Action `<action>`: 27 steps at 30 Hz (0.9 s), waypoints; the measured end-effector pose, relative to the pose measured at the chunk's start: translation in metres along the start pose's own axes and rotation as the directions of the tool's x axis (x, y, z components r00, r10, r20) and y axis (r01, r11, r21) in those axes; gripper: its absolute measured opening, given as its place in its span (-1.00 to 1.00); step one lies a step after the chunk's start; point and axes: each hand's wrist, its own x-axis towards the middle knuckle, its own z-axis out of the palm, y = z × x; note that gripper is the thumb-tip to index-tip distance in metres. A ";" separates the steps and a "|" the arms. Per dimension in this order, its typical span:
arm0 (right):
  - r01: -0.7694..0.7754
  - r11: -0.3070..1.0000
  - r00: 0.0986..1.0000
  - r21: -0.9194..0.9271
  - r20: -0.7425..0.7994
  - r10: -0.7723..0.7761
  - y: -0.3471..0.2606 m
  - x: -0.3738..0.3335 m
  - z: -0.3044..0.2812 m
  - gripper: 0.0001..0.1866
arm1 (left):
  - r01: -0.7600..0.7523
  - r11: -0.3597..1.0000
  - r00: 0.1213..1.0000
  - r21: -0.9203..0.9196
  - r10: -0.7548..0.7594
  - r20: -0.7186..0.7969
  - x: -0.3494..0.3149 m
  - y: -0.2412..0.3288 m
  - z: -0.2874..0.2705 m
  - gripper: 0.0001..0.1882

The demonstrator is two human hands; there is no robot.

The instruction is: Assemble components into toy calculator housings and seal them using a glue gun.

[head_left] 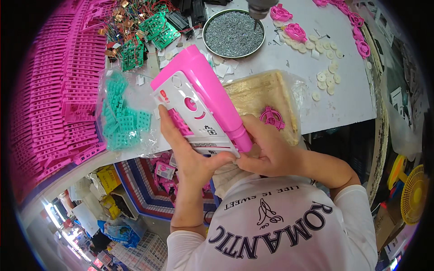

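Note:
A pink plastic casing (214,92) with a white printed panel on one face is held up, tilted, in front of my chest. My left hand (192,158) grips the panel side, its thumb along the lower edge and the other fingers reaching up the outer side. At the narrow lower end, my right hand (266,151) is closed round the casing. Beyond it, a tan padded mat (246,92) under clear plastic lies on the table, with a pink spoked ring (272,118) on it.
Pink panels (68,81) are stacked at the left, beside teal button pads (120,115) in clear plastic. Green circuit boards (158,29) with wires lie farther back. Behind the mat stand a round tray of screws (233,36) and a driver tip (258,16). White discs (332,67) are scattered right.

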 end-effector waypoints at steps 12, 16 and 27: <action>0.074 0.992 0.997 -0.099 0.015 -0.073 -0.008 0.006 0.001 -0.55 | 0.007 0.997 0.999 -0.075 -0.004 0.040 0.001 0.005 -0.004 0.81; 0.064 0.993 0.998 -0.094 0.020 -0.062 -0.013 0.009 0.000 -0.54 | -0.052 0.999 0.997 -0.008 0.052 -0.055 -0.001 0.006 -0.003 0.81; 0.092 0.992 0.992 -0.082 0.094 -0.085 -0.008 0.006 -0.002 -0.51 | 0.069 0.984 0.997 -0.161 -0.066 0.025 -0.001 0.009 -0.004 0.83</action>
